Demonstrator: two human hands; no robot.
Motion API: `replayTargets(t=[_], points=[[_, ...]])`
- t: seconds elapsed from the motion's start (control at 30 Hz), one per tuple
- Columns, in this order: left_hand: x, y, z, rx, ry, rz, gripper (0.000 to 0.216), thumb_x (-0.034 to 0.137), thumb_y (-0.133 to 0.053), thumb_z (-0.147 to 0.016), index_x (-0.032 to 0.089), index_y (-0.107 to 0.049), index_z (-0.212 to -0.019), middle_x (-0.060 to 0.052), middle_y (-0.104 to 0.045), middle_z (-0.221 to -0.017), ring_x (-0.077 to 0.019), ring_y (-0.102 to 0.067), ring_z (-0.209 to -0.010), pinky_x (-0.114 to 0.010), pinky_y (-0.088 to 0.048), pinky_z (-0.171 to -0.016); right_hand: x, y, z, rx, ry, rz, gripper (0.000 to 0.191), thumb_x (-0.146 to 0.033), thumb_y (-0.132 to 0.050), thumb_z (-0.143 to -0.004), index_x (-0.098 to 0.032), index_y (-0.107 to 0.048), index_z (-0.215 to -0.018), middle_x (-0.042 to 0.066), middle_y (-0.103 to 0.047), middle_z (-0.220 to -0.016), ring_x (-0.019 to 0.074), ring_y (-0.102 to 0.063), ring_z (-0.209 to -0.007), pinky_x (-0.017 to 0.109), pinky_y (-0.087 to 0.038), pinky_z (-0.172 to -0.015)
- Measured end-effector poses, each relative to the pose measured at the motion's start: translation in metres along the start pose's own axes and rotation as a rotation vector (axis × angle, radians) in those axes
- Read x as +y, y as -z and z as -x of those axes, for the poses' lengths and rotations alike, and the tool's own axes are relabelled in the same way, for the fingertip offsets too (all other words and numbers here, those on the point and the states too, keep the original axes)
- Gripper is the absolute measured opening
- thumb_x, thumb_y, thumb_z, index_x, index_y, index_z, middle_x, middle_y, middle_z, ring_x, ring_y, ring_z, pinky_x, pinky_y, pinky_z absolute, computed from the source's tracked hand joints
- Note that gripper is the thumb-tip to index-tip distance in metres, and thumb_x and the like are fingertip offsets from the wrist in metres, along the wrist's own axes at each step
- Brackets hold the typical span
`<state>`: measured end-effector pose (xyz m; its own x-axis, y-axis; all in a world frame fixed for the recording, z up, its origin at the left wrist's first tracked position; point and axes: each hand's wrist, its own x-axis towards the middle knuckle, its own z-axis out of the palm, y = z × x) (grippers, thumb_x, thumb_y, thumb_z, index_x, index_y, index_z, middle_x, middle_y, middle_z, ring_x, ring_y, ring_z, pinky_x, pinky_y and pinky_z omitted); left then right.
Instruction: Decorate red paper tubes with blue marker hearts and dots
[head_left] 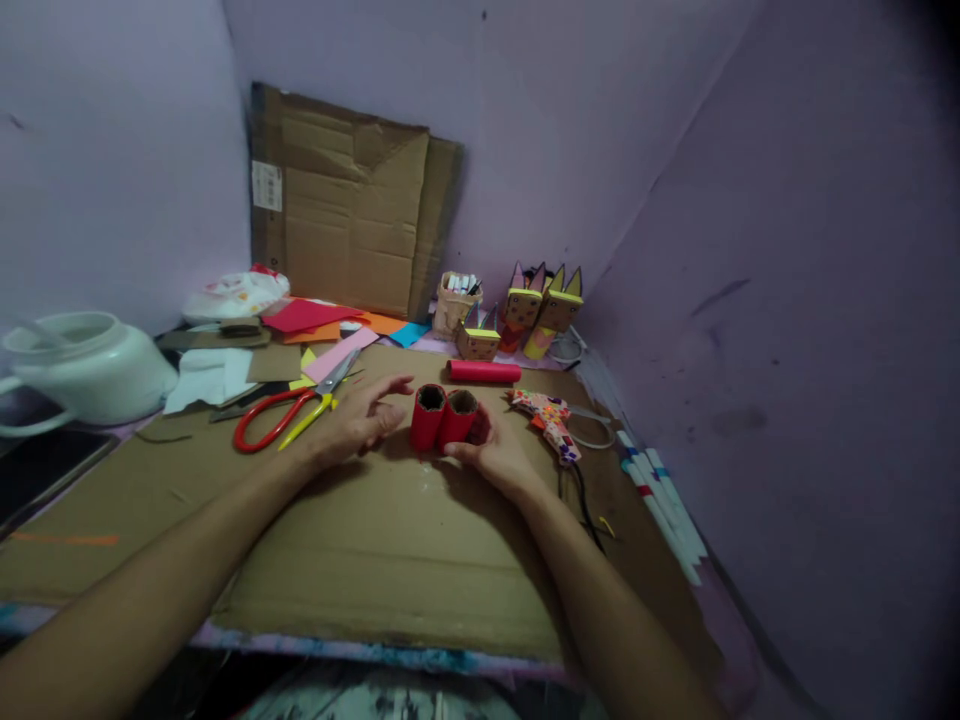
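Two short red cardboard tubes (427, 425) stand upright side by side on the cardboard sheet (360, 560). My right hand (489, 452) has its thumb and fingers around the right-hand tube. To the left of the pair, my left hand (367, 415) is open, fingers apart and holding nothing, close to the left tube. A longer red tube (484, 372) lies on its side just behind them. Red-handled scissors (274, 415) and yellow-handled scissors (309, 418) lie beyond my left forearm. A flower-patterned glue gun (551, 420) rests right of my right hand.
Coloured paper (307, 316) and cardboard scraps lie at the back left, near a white pot (90, 365). Cardboard sheets (345, 200) lean on the wall. Figures with pointed ears (544, 310) stand beside a cup of markers (454, 303). White markers (660, 500) lie along the right edge.
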<state>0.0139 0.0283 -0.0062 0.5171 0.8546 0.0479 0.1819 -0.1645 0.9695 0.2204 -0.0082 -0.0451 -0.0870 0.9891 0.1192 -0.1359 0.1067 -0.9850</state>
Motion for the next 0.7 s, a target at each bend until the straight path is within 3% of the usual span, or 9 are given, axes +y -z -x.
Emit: replayTargets(t=[0.07, 0.2, 0.43, 0.57, 0.7], points=[[0.001, 0.004, 0.001, 0.069, 0.028, 0.079, 0.060, 0.053, -0.051, -0.081, 0.013, -0.050, -0.126, -0.001, -0.057, -0.066, -0.0080, -0.041, -0.043, -0.021, -0.031, -0.039, -0.001, 0.004, 0.002, -0.030, 0.004, 0.013, 0.061, -0.006, -0.073, -0.050, -0.022, -0.054, -0.105, 0.008, -0.062, -0.122, 0.0256, -0.056, -0.117, 0.043, -0.040, -0.105], [0.002, 0.001, -0.002, 0.245, 0.060, 0.210, 0.046, 0.050, -0.048, -0.083, 0.014, -0.058, -0.109, -0.005, -0.062, -0.076, -0.0058, -0.040, -0.040, -0.019, -0.027, -0.035, -0.003, 0.021, 0.004, -0.097, 0.002, -0.031, 0.073, 0.000, -0.063, -0.047, -0.025, -0.051, -0.115, 0.007, -0.055, -0.132, 0.0236, -0.047, -0.128, 0.042, -0.032, -0.111], [-0.001, 0.001, -0.008, 0.444, 0.164, 0.237, 0.027, 0.026, -0.066, -0.068, 0.015, -0.060, -0.092, -0.005, -0.065, -0.083, -0.0036, -0.041, -0.040, -0.016, -0.026, -0.033, -0.003, 0.054, -0.002, 0.167, -0.018, 0.010, 0.060, 0.001, -0.049, -0.045, -0.023, -0.057, -0.099, 0.003, -0.065, -0.095, 0.0214, -0.064, -0.097, 0.049, -0.043, -0.100], [0.003, 0.001, -0.002, 0.343, 0.120, 0.162, 0.042, 0.023, -0.071, -0.062, 0.015, -0.060, -0.101, -0.009, -0.067, -0.098, -0.0071, -0.052, -0.052, -0.017, -0.035, -0.041, -0.007, 0.046, -0.001, 0.164, 0.002, 0.014, 0.057, 0.001, -0.053, -0.048, -0.022, -0.058, -0.099, 0.003, -0.066, -0.092, 0.0206, -0.064, -0.094, 0.047, -0.046, -0.097], [0.009, -0.008, 0.004, 0.128, 0.078, 0.036, 0.061, 0.022, -0.073, -0.059, 0.016, -0.056, -0.118, -0.010, -0.065, -0.111, -0.0059, -0.051, -0.050, -0.020, -0.039, -0.044, -0.010, 0.026, 0.005, 0.042, 0.025, 0.026, 0.061, -0.001, -0.066, -0.050, -0.022, -0.058, -0.107, 0.007, -0.065, -0.110, 0.0222, -0.061, -0.105, 0.043, -0.047, -0.096]])
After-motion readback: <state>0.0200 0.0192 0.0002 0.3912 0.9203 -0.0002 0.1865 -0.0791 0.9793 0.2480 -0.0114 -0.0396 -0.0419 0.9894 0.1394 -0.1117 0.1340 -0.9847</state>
